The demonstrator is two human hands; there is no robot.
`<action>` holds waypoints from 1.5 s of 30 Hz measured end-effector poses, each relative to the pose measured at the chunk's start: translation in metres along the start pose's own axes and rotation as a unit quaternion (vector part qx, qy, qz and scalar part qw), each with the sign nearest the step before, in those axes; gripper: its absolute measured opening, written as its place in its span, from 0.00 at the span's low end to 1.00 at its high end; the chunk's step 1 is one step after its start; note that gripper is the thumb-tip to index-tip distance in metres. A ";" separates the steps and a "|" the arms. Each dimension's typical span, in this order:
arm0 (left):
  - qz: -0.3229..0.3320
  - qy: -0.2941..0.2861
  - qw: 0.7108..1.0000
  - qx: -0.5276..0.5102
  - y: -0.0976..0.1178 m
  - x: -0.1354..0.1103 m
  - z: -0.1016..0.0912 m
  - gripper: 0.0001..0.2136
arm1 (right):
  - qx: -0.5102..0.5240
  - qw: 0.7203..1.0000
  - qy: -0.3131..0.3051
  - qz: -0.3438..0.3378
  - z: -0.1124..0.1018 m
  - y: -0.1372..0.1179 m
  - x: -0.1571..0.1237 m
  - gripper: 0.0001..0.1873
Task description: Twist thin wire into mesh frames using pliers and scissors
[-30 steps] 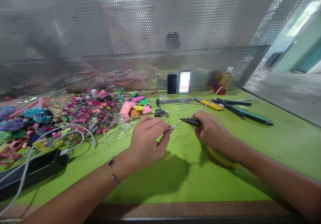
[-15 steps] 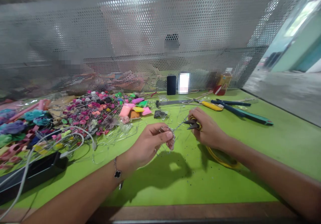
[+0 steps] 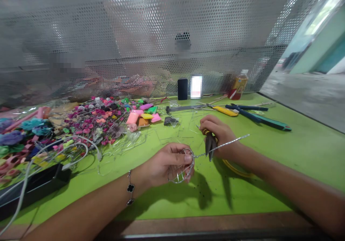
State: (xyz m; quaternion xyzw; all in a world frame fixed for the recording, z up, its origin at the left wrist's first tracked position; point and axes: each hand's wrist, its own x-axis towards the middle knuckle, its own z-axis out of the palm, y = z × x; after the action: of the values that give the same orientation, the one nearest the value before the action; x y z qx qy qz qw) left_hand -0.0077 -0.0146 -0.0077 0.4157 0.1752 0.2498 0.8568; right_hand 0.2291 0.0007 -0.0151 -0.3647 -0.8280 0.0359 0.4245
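Observation:
My left hand (image 3: 168,163) is closed round a ring of beaded silver wire (image 3: 185,167), thumb pressed on its top. A straight tail of the same wire runs right and up past my right hand. My right hand (image 3: 219,135) grips small pliers (image 3: 209,146) with yellow handles, jaws pointing down and touching the wire just right of the ring. Both hands hover above the green table (image 3: 269,169).
A heap of coloured beads and flowers on wires (image 3: 91,122) covers the left side. A black box with white cables (image 3: 40,180) lies at near left. Cutters and a yellow knife (image 3: 250,113), a bottle (image 3: 238,85) and two phones (image 3: 188,88) stand before a perforated metal screen (image 3: 151,39).
The wire has been bent into a ring in my left hand, which turned palm up and moved nearer. My right hand swung the pliers from pointing left to pointing down.

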 end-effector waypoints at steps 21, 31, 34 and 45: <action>0.255 0.134 0.771 0.568 0.046 -0.013 0.008 0.10 | -0.100 0.983 -0.062 0.137 0.003 -0.004 -0.005 0.08; 0.437 0.162 0.438 0.769 0.044 -0.011 -0.001 0.07 | -0.131 0.957 -0.110 0.235 0.008 -0.009 -0.001 0.07; 0.452 0.161 0.340 0.809 0.042 -0.008 -0.010 0.08 | -0.134 0.944 -0.146 0.264 0.007 -0.006 0.002 0.07; 0.128 0.251 0.874 0.395 0.033 0.004 -0.022 0.13 | -0.114 0.929 -0.249 0.250 -0.030 0.026 -0.002 0.16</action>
State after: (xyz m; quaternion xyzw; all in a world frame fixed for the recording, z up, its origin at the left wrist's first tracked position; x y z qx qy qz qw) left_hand -0.0250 0.0196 0.0053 0.6618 0.4134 0.3635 0.5089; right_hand 0.2665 0.0112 -0.0066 -0.5854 -0.7874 0.1361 0.1372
